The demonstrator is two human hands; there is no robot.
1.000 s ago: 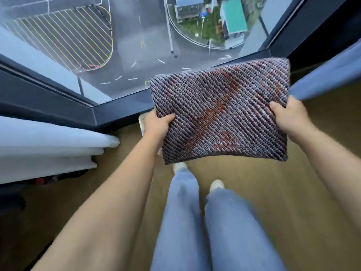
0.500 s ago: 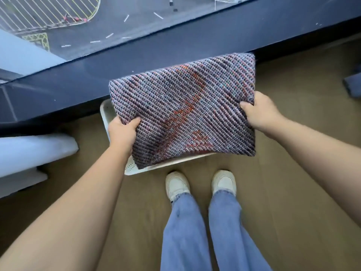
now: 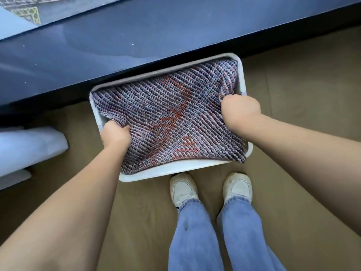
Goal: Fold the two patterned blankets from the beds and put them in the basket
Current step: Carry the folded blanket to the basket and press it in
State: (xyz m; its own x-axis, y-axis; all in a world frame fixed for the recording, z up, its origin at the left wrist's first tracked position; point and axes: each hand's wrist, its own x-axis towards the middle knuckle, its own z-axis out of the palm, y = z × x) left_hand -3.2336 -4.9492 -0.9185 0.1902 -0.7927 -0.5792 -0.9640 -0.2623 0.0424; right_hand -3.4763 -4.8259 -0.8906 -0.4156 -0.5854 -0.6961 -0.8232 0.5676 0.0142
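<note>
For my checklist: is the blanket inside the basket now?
Mostly in: the folded blanket fills the basket, but its near-right corner overhangs the rim, both hands gripping.

We see the folded blanket (image 3: 172, 122) filling the white basket (image 3: 170, 170) rim to rim. The dark window ledge (image 3: 136, 45) blocks the basket's upper side. Bare floor (image 3: 302, 79) lies open at right; shoes (image 3: 183, 187) crowd the lower edge.

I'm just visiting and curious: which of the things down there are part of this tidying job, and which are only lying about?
Part of the job:
folded patterned blanket, lowered into the basket
white basket on the floor
left hand and right hand, both gripping the blanket

Just there:
white bedding at the left
dark window ledge
white shoes
</note>
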